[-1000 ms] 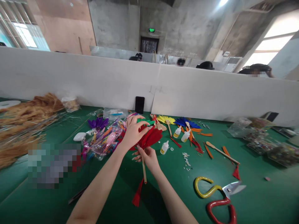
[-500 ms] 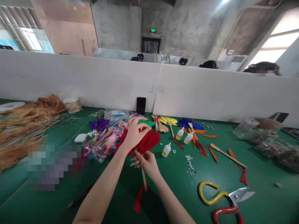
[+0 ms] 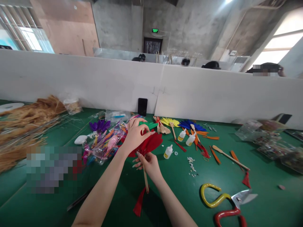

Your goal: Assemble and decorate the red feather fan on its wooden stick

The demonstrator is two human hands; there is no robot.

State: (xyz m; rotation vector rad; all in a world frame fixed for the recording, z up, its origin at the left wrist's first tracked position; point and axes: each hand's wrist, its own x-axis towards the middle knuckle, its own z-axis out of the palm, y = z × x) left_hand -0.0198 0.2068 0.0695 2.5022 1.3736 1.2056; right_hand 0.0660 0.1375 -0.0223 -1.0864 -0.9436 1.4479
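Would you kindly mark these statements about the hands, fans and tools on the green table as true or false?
1. The right hand holds the red fan near the base of its petals. True.
2. Both handles of the scissors are red. False: one handle is yellow, the other red.
3. The black phone stands by the white partition. True.
4. The blue fan lies left of the yellow one. False: the blue fan is right of the yellow fan.
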